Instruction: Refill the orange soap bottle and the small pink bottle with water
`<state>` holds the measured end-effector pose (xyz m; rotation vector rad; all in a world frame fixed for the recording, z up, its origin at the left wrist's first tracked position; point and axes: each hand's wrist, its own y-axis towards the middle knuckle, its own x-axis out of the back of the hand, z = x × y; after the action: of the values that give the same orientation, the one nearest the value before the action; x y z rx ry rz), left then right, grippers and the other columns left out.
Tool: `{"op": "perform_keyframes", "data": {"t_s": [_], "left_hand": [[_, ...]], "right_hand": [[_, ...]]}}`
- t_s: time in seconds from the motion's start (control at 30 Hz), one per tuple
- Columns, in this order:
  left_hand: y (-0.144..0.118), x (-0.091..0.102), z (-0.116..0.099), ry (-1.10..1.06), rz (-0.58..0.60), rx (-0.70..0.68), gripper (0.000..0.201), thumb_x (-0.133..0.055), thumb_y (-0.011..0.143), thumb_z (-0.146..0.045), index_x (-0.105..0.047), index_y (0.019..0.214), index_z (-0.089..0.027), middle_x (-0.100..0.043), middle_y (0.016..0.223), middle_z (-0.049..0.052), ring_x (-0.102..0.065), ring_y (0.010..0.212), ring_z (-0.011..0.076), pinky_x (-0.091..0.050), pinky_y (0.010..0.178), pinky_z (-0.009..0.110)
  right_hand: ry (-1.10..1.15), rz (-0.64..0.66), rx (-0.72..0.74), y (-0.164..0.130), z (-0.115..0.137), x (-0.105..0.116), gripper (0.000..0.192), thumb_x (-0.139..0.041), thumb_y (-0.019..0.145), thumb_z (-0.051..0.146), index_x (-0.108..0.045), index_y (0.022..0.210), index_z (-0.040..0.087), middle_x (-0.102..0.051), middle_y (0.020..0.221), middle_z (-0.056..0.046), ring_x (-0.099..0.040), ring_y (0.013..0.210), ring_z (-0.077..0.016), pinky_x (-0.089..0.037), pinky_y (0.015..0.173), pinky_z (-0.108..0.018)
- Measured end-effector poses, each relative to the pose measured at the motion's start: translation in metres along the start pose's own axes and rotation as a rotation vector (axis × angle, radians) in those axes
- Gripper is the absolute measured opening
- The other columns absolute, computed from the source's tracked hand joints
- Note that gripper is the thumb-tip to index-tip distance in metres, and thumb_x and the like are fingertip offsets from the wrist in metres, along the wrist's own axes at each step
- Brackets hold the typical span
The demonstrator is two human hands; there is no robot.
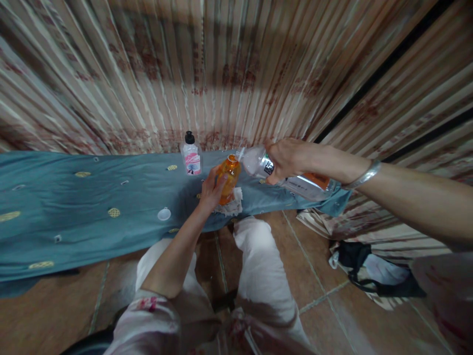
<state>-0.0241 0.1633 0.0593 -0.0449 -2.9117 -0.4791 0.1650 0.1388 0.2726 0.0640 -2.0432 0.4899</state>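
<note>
Head view: the left hand (pixel 211 190) grips an upright orange bottle (pixel 228 178) on the blue cloth (pixel 92 197); the right hand (pixel 290 159) clamps a clear bottle (pixel 281 172) lying nearly level, mouth touching the orange bottle's opening from the right

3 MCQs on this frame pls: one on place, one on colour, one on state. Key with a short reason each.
1. Where does the pump bottle stand?
A. on the blue cloth near the curtain
B. on the floor tiles
C. in the left hand

2. What colour is the small bottle in the left hand?
A. green
B. orange
C. black

3. How is the clear bottle in the right hand held?
A. upright
B. upside down
C. tipped sideways, mouth toward the small bottle

Key: 1 A, it stands alone on the blue cloth; 2 B, its body shows orange; 3 C, it lies near level with its mouth at the orange top.
</note>
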Motion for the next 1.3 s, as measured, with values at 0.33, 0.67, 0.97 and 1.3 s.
{"op": "perform_keyframes", "data": {"t_s": [0.33, 0.67, 0.97, 1.3], "left_hand": [[0.0003, -0.0002, 0.0009, -0.007, 0.006, -0.006, 0.042, -0.055, 0.092, -0.042, -0.06, 0.127, -0.019, -0.07, 0.129, 0.011, -0.065, 0.121, 0.0258, -0.048, 0.111, 0.043], [0.0013, -0.0018, 0.0047, -0.017, -0.007, -0.017, 0.04, -0.056, 0.093, -0.044, -0.061, 0.126, -0.022, -0.071, 0.127, 0.008, -0.066, 0.119, 0.025, -0.049, 0.11, 0.044], [0.0001, 0.0008, -0.0029, 0.013, 0.015, 0.011, 0.042, -0.054, 0.093, -0.042, -0.06, 0.128, -0.02, -0.07, 0.127, 0.01, -0.066, 0.119, 0.0264, -0.049, 0.109, 0.045], [0.0003, 0.0, -0.0015, 0.014, 0.016, 0.013, 0.041, -0.054, 0.093, -0.041, -0.06, 0.128, -0.02, -0.071, 0.127, 0.01, -0.066, 0.118, 0.0252, -0.049, 0.109, 0.043]], "right_hand": [[-0.034, -0.01, 0.015, -0.0024, 0.0026, 0.0037, 0.068, -0.078, 0.077, 0.053, -0.065, 0.123, 0.004, -0.077, 0.103, -0.02, -0.073, 0.091, -0.0321, -0.048, 0.066, -0.033], [-0.01, -0.008, -0.031, -0.0019, 0.0046, 0.0034, 0.076, -0.082, 0.074, 0.051, -0.061, 0.128, 0.002, -0.076, 0.107, -0.022, -0.073, 0.093, -0.036, -0.049, 0.066, -0.036], [-0.013, -0.006, -0.02, -0.0037, 0.0046, 0.0046, 0.073, -0.081, 0.075, 0.05, -0.062, 0.127, 0.002, -0.076, 0.106, -0.022, -0.073, 0.092, -0.035, -0.049, 0.066, -0.035], [-0.012, -0.031, -0.016, -0.0001, 0.0005, -0.0004, 0.079, -0.081, 0.071, 0.055, -0.063, 0.129, 0.005, -0.077, 0.106, -0.019, -0.073, 0.093, -0.0319, -0.048, 0.066, -0.033]]}}
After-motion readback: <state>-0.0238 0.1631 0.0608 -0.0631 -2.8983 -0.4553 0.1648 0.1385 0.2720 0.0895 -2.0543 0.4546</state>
